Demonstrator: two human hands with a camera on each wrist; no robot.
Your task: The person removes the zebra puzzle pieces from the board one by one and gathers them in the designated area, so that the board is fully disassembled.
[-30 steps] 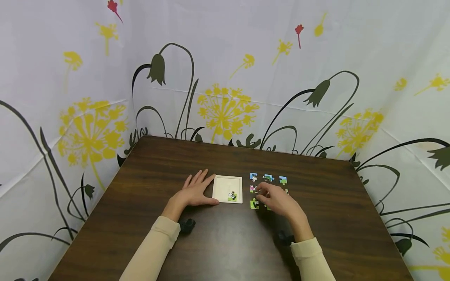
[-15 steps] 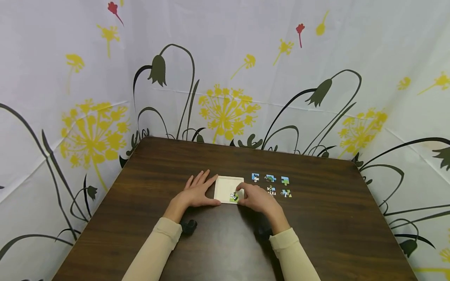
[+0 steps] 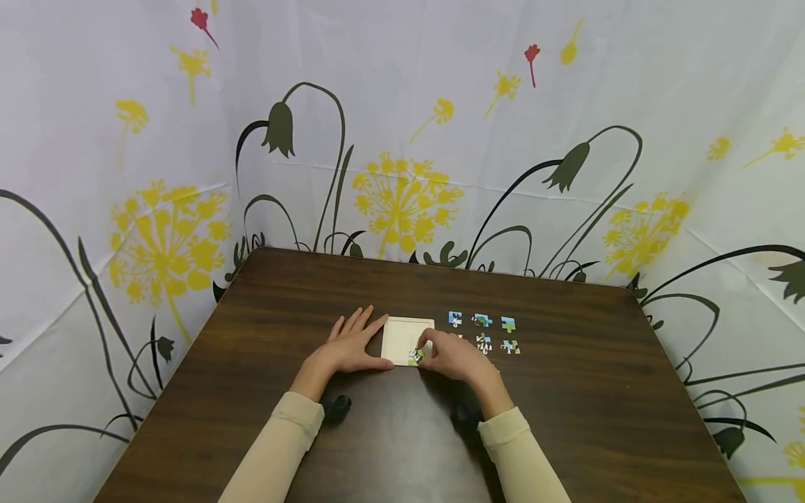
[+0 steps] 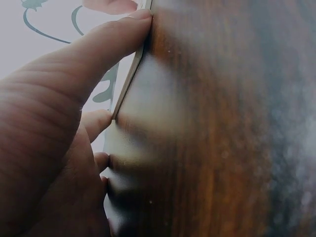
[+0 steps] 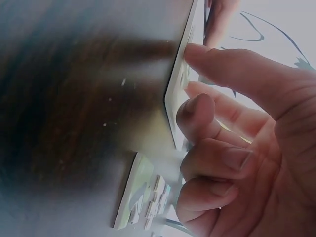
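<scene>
A small square wooden puzzle tray [image 3: 399,339] lies on the table between the hands. The left hand [image 3: 349,349] rests at its left side, fingers spread, with thumb and a fingertip touching the rim. Over the tray's lower right corner, the right hand [image 3: 454,358] pinches at a green puzzle piece with thumb and forefinger, its other fingers curled. Those fingers hide part of the piece. Green and black-white printing [image 3: 415,357] shows beside the fingertips. In the right wrist view, the right thumb [image 5: 200,57] is at the tray's edge.
Right of the tray lie several loose jigsaw pieces [image 3: 482,321] in rows; the right hand covers some. One green piece [image 5: 133,195] stands out in the right wrist view. Behind the brown table [image 3: 578,391] hangs a flower-patterned cloth [image 3: 402,105].
The right hand has moved left from the loose pieces to the tray's lower right corner, then shifted slightly there. The left hand has stayed at the tray's left side.
</scene>
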